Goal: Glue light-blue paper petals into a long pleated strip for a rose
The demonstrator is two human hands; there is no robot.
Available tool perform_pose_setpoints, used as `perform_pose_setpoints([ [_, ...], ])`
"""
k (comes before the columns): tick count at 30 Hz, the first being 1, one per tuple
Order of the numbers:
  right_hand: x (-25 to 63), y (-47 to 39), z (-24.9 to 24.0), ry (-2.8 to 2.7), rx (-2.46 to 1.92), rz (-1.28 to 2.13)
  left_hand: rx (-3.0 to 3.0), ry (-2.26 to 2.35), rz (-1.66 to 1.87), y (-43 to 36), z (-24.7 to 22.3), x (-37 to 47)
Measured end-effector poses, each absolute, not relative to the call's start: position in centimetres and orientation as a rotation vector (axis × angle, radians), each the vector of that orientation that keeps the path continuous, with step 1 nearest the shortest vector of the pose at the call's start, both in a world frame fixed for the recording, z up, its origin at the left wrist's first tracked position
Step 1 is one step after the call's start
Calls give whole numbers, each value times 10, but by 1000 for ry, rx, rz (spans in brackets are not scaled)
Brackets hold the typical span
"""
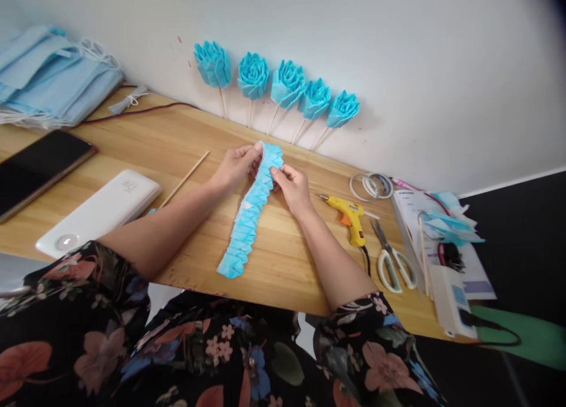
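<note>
A long pleated strip of light blue material runs from between my hands down toward the table's front edge. My left hand pinches its upper end at the left side. On the right side, a little lower, my right hand grips the strip between thumb and fingers. Some fingertips of both hands are hidden behind the material. Several blue flowers on thin sticks, among them one in the middle, lean against the wall beyond my hands. A loose wooden stick lies left of the strip.
On the wooden table, a white power bank, a phone and stacked masks lie left. Rightward are a yellow glue gun, scissors, tape rolls, papers and a white power strip.
</note>
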State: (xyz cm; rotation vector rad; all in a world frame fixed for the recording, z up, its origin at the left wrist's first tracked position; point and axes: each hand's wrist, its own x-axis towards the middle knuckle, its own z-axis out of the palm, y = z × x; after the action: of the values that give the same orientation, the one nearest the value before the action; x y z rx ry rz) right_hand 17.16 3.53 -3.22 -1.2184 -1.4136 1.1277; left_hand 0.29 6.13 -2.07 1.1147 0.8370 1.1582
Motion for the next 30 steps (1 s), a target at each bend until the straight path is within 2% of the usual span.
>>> perform_pose_setpoints([
  [22,173,35,-40,-1409,-1216,1055,1246,846,1096,64,-23,3],
  [30,172,34,-35,-1446,-1169,1059,1146,791,1261,69,-32,3],
])
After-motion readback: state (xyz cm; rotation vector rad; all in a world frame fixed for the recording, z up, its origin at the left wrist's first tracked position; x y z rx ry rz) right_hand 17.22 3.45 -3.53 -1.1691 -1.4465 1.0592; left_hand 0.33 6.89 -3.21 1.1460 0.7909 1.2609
